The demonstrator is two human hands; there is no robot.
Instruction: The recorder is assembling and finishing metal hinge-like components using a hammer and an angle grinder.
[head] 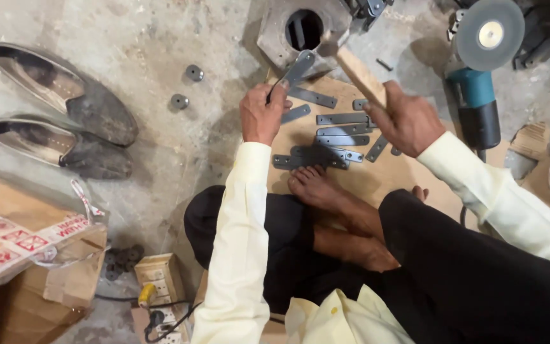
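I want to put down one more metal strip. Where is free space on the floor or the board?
Bare concrete lies between the shoes and the left hand, around two small round metal pieces. The wooden board is crowded with flat metal strips; only its part near the right hand and angle grinder looks bare.

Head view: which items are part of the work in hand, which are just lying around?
In use:
left hand holding a metal strip
right hand gripping a hammer
steel block
strips on board

Lying about:
shoes
grinder
two round nuts
carton
socket box
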